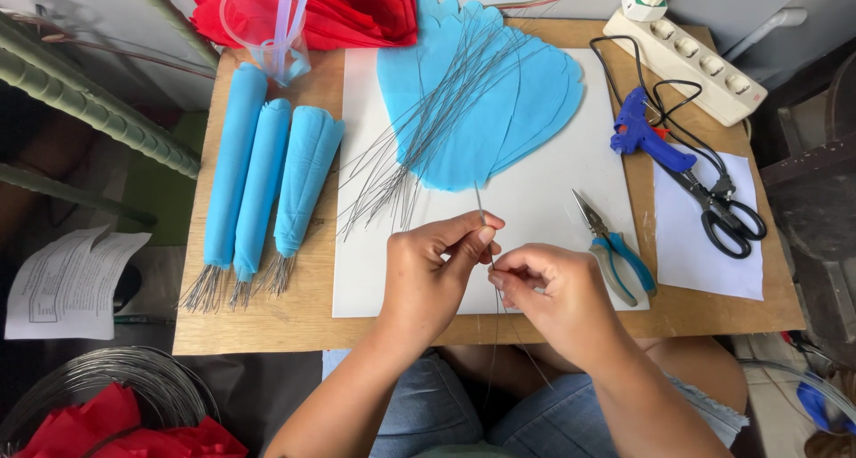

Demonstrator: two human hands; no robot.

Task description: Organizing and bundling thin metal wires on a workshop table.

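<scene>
Both hands meet over the near edge of the white board, working one thin wire. The left hand pinches the wire between thumb and forefinger just below its upper end, fingers narrow and closed on it; that end pokes up above the fingertips toward the blue petals. The right hand grips the same wire slightly lower, fingers curled tight around it, and the rest of the wire trails down over the lap.

To handle this well, I judge the two pinches should stay close together so the short stretch between them stays stiff, with the left hand steadying and the right doing any turning. Pressure from the finger pads rather than the nails should keep such fine wire from kinking.

Both forearms come up from the bottom edge and angle inward, wrists almost level, knuckles facing the camera, the hands nearly touching.

A fan of loose wires lies across the petals and board, just beyond the hands. Pliers rest on the board just right of the right hand. Three blue rolls with wire ends lie to the left; a glue gun and scissors sit farther right
</scene>
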